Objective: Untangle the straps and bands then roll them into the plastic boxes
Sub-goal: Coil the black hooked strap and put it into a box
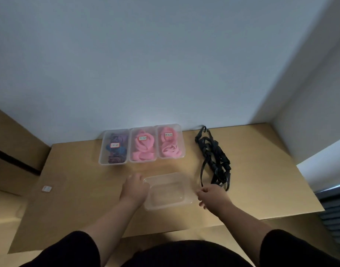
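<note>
Black straps (213,158) lie in a tangled heap on the bench (261,180), just beyond and slightly right of the right hand (213,195). Long axis of the heap runs away from the fingers toward the wall, leaning a little left at the far end. One loose strand trails down the heap's left side and ends right at the right hand's fingers (200,194).

Right hand is clearly the nearer one; left hand (135,186) sits well apart from the straps, across the empty box (168,190).

Right fingers curled, tips drawn together at the strand's near end; looks like a pinch on it, though blur leaves contact uncertain. Wrist low over the bench, forearm angled in from the near right.

Left fingers curled over the empty box's far-left corner, apparently steadying it. Forearm reaches straight forward.

Empty box lies between the two hands, long side across the body.

Beyond the fingers, three filled boxes (142,145) in a row near the wall: one with purple bands, two with pink rolls.

Judgement: next move is a pull on the strand toward the body, along the heap's long axis.
</note>
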### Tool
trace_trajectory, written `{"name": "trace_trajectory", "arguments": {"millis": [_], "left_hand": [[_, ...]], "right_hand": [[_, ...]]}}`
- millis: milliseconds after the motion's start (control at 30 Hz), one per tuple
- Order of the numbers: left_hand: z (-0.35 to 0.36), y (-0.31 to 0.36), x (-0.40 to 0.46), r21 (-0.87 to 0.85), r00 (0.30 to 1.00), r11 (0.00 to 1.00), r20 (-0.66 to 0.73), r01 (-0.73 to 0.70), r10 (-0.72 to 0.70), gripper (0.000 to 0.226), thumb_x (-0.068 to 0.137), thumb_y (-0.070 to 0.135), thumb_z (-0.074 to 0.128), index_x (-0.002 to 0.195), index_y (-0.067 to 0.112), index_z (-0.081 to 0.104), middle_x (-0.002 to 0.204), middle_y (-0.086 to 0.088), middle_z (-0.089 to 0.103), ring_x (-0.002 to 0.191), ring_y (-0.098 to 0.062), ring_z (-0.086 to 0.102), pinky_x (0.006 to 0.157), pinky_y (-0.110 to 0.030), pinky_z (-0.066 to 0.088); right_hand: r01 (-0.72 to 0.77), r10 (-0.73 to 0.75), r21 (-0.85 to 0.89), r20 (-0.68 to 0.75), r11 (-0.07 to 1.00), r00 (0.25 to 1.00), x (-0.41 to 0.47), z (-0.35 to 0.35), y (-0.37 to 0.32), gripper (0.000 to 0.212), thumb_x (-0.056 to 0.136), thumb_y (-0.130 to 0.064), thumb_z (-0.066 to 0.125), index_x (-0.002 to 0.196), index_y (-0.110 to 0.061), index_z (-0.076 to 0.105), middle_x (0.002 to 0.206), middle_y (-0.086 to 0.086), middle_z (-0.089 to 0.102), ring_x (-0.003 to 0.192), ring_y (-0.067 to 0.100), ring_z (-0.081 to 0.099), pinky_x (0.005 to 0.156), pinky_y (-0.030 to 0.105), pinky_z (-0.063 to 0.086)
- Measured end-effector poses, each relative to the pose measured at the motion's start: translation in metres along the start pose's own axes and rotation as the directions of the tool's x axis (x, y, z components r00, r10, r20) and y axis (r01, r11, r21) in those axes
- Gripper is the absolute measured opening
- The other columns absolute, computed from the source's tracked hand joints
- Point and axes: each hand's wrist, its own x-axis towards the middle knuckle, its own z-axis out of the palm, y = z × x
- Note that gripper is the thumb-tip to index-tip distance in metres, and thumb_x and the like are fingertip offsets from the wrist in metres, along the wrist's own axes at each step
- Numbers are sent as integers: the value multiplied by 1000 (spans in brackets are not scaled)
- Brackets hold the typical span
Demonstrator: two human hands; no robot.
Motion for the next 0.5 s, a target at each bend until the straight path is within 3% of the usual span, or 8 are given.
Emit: {"name": "trace_trajectory", "arguments": {"millis": [100,200,267,367,500], "left_hand": [[3,18,-8,50,997,998,-65,-45,49,46,85,23,52,127,7,60,126,-17,58,121,-36,50,105,-37,38],[8,38,-16,23,994,996,-69,-81,83,62,75,31,44,129,6,60,128,-16,59,123,-35,49,108,-35,35],[14,53,-19,-1,994,996,-63,-84,84,58,77,30,46,128,7,62,128,-14,59,123,-33,49,108,-35,35],[27,72,-24,-31,993,993,-50,-112,110,42,82,23,53,120,12,66,122,-9,62,119,-28,52,105,-34,40],[44,93,-35,-108,986,980,-1,-166,167,17,88,20,60,101,20,70,103,3,65,100,-18,60,84,-26,43]], "right_hand": [[25,-24,6,-133,1000,991,5,-19,7,36,96,-39,52,83,-10,70,70,4,71,68,19,68,68,35,58],[64,-77,-53,-296,997,952,12,-40,15,25,96,-37,55,84,-17,63,75,1,65,68,18,61,59,34,50],[48,-76,-83,-365,995,928,21,-55,24,17,94,-38,58,90,-22,55,85,-2,60,70,16,60,54,32,47],[-37,4,-111,-291,993,957,37,-71,36,23,92,-41,61,101,-22,51,94,-3,58,79,18,62,55,29,42],[15,-38,-172,-132,985,991,45,-80,41,20,96,-34,57,87,-20,68,77,-4,67,69,12,64,60,30,53]]}}
